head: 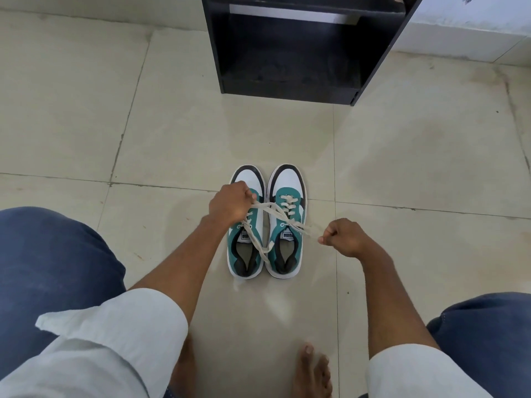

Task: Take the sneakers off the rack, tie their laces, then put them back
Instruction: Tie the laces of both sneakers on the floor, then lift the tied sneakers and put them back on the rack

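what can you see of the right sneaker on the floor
The right sneaker is a low-top with a white toe, black toe cap, teal upper, white sole and a Puma label on the tongue. It stands upright on the tiled floor, toe toward the black rack, side by side with the left sneaker. Its cream laces are untied, pulled taut between the left hand and right hand.

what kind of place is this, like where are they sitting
Probably indoors in a home, perhaps an entryway or room corner. The floor is pale tile, a black shoe rack stands against a white wall, and a pair of sneakers sits on the tiles by the person's bare foot.
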